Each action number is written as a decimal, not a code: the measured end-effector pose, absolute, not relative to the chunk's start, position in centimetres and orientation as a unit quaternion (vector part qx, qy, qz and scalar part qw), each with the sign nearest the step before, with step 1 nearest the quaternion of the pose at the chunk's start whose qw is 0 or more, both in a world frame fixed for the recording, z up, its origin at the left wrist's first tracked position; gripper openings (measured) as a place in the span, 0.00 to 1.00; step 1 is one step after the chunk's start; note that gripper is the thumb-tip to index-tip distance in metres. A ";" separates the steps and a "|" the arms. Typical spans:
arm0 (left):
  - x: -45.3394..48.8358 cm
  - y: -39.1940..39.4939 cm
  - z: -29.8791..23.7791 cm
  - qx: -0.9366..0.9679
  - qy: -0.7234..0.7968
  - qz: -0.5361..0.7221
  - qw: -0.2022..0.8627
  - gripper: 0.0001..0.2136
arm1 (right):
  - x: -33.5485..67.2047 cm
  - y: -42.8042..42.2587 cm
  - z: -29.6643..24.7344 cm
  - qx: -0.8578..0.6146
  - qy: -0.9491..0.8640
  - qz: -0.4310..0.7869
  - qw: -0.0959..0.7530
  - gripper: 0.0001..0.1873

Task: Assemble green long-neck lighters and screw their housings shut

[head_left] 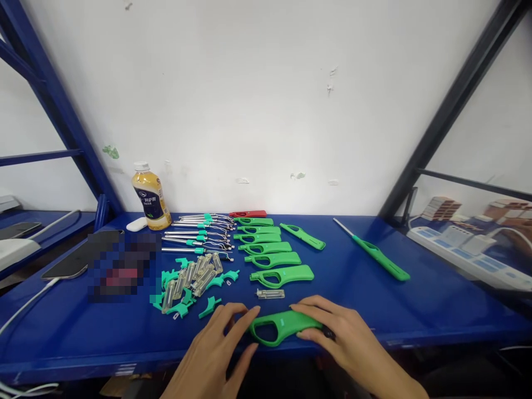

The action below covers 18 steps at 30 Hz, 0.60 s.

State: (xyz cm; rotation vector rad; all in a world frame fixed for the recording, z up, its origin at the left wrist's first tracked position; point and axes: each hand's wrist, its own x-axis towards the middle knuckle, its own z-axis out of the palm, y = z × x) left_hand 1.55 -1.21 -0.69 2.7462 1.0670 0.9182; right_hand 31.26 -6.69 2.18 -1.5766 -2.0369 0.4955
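One white wall point(266, 111) backs one blue table point(353, 310). Two hands come low over its near edge: the right hand point(349, 332) grips one green casing point(288, 327) by the wide end, fingers above, thumb below; the left hand point(211, 343) curls at the looped end, but whether it pinches I cannot tell. That casing sits between them, at the near edge. Beyond are one bottle point(150, 197), one lighter point(378, 259), one phone point(77, 260), seven more green casings point(297, 273), six in a column and one apart, one red casing point(251, 214), several overlapping rods point(178, 250), one lone clear tank point(271, 294), and piled tanks point(203, 282) among teal triggers point(210, 306), too jumbled to count.
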 end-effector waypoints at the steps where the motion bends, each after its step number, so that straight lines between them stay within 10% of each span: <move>1: 1.6 -1.1 -0.8 0.889 0.344 0.298 0.039 0.24 | 31.1 -6.5 2.2 -0.580 -0.750 0.186 0.258 0.22; 18: 1.5 0.1 0.2 0.857 0.381 0.340 0.067 0.20 | 38.9 -6.5 1.2 -0.668 -0.640 -0.040 0.378 0.25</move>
